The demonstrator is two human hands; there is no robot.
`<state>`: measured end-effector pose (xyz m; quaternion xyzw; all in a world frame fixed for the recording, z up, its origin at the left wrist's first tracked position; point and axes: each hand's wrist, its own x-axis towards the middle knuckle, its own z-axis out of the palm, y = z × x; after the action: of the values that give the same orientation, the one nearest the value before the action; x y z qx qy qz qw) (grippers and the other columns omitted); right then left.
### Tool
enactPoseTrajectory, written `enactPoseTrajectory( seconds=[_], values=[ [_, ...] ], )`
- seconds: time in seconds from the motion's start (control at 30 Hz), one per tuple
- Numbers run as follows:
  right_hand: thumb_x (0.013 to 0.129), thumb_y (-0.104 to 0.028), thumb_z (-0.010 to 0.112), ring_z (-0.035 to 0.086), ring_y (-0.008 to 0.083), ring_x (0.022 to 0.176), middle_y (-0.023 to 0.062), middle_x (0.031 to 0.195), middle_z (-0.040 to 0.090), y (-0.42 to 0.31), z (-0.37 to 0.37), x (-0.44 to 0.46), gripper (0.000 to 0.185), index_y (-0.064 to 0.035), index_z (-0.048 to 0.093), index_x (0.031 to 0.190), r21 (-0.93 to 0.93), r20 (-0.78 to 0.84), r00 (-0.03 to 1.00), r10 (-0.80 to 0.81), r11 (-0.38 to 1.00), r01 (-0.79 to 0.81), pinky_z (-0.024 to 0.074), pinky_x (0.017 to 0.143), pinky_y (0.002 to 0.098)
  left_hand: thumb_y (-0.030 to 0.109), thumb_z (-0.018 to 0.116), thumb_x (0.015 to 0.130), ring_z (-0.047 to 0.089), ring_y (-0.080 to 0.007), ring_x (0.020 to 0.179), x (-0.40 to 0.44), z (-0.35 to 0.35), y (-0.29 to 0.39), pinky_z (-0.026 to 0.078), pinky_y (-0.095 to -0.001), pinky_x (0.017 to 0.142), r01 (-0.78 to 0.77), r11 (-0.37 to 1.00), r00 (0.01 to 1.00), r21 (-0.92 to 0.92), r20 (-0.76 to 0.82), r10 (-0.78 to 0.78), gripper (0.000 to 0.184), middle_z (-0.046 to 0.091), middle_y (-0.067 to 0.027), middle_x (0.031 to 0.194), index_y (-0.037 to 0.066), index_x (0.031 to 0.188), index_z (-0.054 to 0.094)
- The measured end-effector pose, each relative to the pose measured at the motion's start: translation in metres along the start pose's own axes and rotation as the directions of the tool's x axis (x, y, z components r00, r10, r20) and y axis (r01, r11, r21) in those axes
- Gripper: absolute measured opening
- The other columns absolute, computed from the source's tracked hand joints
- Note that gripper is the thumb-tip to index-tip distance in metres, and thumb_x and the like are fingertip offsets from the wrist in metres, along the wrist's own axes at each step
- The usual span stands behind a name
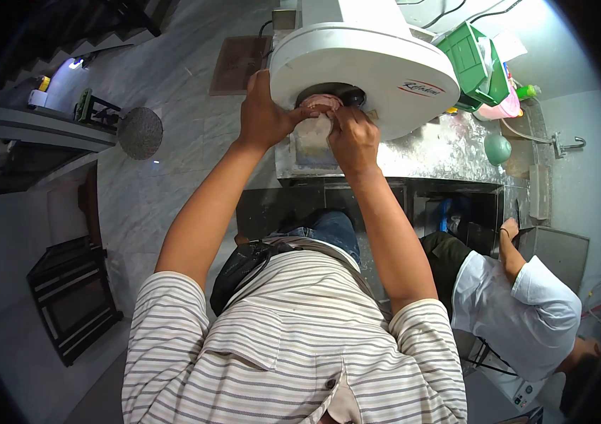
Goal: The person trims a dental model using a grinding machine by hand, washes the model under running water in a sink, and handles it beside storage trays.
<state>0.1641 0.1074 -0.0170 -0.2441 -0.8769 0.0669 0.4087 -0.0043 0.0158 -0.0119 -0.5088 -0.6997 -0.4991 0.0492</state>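
Note:
A white machine housing [385,78] with red lettering stands at the top centre, with a dark round opening in its near face. In that opening sits a pinkish, dental-looking piece [321,102]. My left hand [266,116] is at the left of the opening, its thumb reaching to the piece and its fingers resting along the housing's edge. From the right, my right hand [355,138] meets the piece with bent, pressed-together fingers. Both hands touch the piece near its lower edge. Part of it is hidden behind the fingertips.
The machine stands on a shiny metal-covered counter [449,152]. Green baskets [473,67] and a green round object [497,149] are at the right. Another person in a white shirt [519,304] sits at the lower right. A round stool [140,133] is at the left.

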Motion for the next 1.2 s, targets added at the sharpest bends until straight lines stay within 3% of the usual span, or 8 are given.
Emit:
enactPoseTrajectory(
  seconds=[0.23,0.7,0.9,1.2],
  values=[
    [0.074,0.001,0.071,0.066,0.0318,0.069,0.0115,0.076,0.065,-0.0007,-0.0021,0.0006,0.013,-0.0064,0.063,0.081,-0.001,0.001,1.000,0.006,1.000,-0.006,0.0545,0.062,0.0409,0.045,0.097,0.050,0.062,-0.0428,0.099,0.0004,0.0040,-0.0025,0.053,-0.0481,0.078,-0.028,1.000,0.999,-0.008,-0.038,0.027,0.093,0.059,-0.0213,0.109,0.000,0.115,0.049],
    [0.076,0.000,0.072,0.067,0.0314,0.069,0.0112,0.076,0.066,-0.0003,-0.0010,-0.0008,0.011,-0.0067,0.064,0.080,0.010,-0.017,1.000,-0.010,1.000,0.010,0.0545,0.062,0.0401,0.042,0.098,0.050,0.062,-0.0417,0.104,-0.0001,0.0043,0.0013,0.053,-0.0477,0.084,0.072,0.997,0.997,-0.020,-0.014,-0.072,0.093,0.060,-0.0204,0.112,0.000,0.118,0.051],
    [0.077,-0.002,0.072,0.066,0.0314,0.069,0.0110,0.076,0.066,-0.0025,-0.0009,-0.0005,0.011,-0.0071,0.064,0.081,0.003,-0.013,1.000,0.015,1.000,-0.015,0.0542,0.062,0.0406,0.039,0.099,0.050,0.062,-0.0404,0.104,0.0025,0.0035,0.0018,0.053,-0.0468,0.085,0.032,0.998,0.999,-0.050,-0.026,-0.033,0.091,0.061,-0.0198,0.113,0.000,0.118,0.052],
    [0.077,-0.002,0.072,0.066,0.0318,0.067,0.0109,0.074,0.065,-0.0016,0.0004,-0.0004,0.012,-0.0075,0.062,0.080,0.013,-0.047,0.999,-0.011,1.000,0.012,0.0535,0.060,0.0411,0.041,0.098,0.051,0.062,-0.0403,0.105,0.0003,0.0041,0.0033,0.053,-0.0470,0.085,0.053,0.998,0.998,-0.043,-0.040,-0.055,0.092,0.061,-0.0197,0.114,0.000,0.120,0.052]
  ],
)
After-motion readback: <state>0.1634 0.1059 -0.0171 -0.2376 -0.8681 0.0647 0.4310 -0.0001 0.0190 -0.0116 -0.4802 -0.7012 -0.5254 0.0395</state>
